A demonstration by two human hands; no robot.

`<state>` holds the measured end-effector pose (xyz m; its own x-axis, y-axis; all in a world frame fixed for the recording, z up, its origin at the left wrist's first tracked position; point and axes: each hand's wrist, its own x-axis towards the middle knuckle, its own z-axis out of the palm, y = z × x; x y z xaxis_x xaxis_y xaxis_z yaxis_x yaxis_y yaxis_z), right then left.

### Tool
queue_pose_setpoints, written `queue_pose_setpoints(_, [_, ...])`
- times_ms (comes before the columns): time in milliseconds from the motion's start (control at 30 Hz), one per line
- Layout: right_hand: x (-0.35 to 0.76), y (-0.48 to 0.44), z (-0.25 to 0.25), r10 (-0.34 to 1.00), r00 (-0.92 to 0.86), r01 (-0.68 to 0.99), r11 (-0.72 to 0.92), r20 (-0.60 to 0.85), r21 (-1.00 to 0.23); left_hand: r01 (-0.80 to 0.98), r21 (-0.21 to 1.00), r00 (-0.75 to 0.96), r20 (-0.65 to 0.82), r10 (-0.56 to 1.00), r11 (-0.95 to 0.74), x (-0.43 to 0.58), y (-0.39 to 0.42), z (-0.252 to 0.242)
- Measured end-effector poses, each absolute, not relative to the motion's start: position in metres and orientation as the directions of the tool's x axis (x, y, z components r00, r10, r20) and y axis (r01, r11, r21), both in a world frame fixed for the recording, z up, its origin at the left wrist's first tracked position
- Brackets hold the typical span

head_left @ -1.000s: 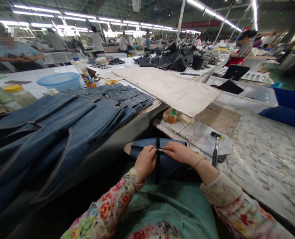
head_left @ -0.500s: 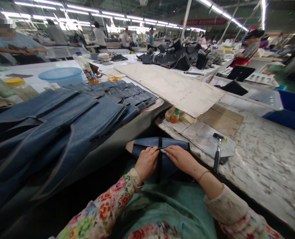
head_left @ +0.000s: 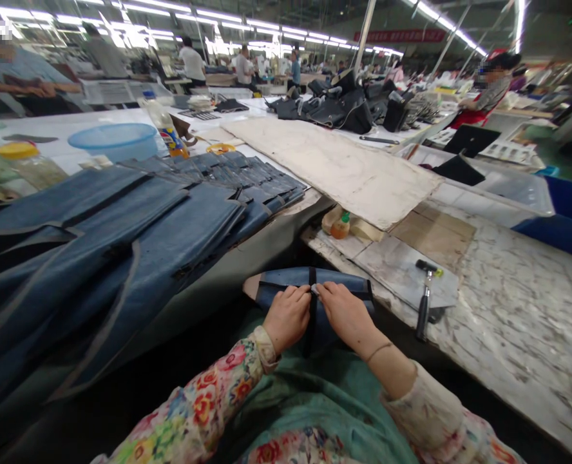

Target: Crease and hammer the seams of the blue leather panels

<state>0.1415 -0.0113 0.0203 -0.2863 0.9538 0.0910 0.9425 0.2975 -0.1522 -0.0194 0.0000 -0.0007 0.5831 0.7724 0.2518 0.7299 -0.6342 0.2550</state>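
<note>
While working at close quarters, brought both bare hands together over a blue panel (head_left: pixel 346 276) resting before a green apron (head_left: pixel 315 386), at the crossing of its black bands (head_left: pixel 312 275). Curled the left hand (head_left: pixel 287 319) narrow, with fingertips set against the bands; could not tell from this angle whether pinching or merely pressing. Bent the right hand (head_left: pixel 348 316) over just beside it, with fingers closed on a small pale piece (head_left: pixel 314 289), mostly hidden at the tips. A second earlier, had stretched the right hand flatter from the right, with more of the pale piece bared between the hands; since then, drew it inward and steeper, until nearly touching the left. Kept the left hand almost in place. Left a black-handled hammer (head_left: pixel 424 306) lying on the marble-patterned tabletop (head_left: pixel 522 309) at right, and stacked blue pieces (head_left: pixel 184 216) spread at left.
</note>
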Motion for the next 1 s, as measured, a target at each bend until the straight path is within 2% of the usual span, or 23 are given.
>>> queue_pose_setpoints(67, [0.148,-0.010,0.019,0.946,-0.308,0.920,0.323,0.100,-0.223,0.727,0.264,0.578,0.266,0.772,-0.634,-0.022,-0.003,-0.003])
queue_pose_setpoints(200, [0.165,-0.003,0.020,0.925,-0.367,0.810,0.370,0.099,-0.455,0.705,0.294,0.575,0.296,0.763,-0.646,-0.029,-0.009,-0.009])
queue_pose_setpoints(300, [0.169,0.001,0.026,0.901,-0.427,0.755,0.400,0.075,-0.520,0.696,0.336,0.554,0.310,0.772,-0.634,-0.030,-0.011,-0.013])
queue_pose_setpoints(400, [0.164,0.001,0.033,0.883,-0.466,0.763,0.434,0.057,-0.478,0.686,0.376,0.538,0.313,0.783,-0.622,-0.030,-0.011,-0.013])
queue_pose_setpoints(633, [0.149,-0.017,0.039,0.883,-0.466,0.850,0.463,0.050,-0.252,0.691,0.464,0.476,0.284,0.832,-0.554,-0.027,-0.008,-0.009])
queue_pose_setpoints(833, [0.139,-0.031,0.031,0.904,-0.418,0.884,0.428,0.093,-0.188,0.742,0.317,0.538,0.244,0.807,-0.590,-0.022,-0.006,-0.004])
queue_pose_setpoints(1000, [0.142,-0.036,0.020,0.910,-0.390,0.878,0.413,0.139,-0.243,0.772,0.252,0.548,0.202,0.812,-0.583,-0.018,-0.004,0.004])
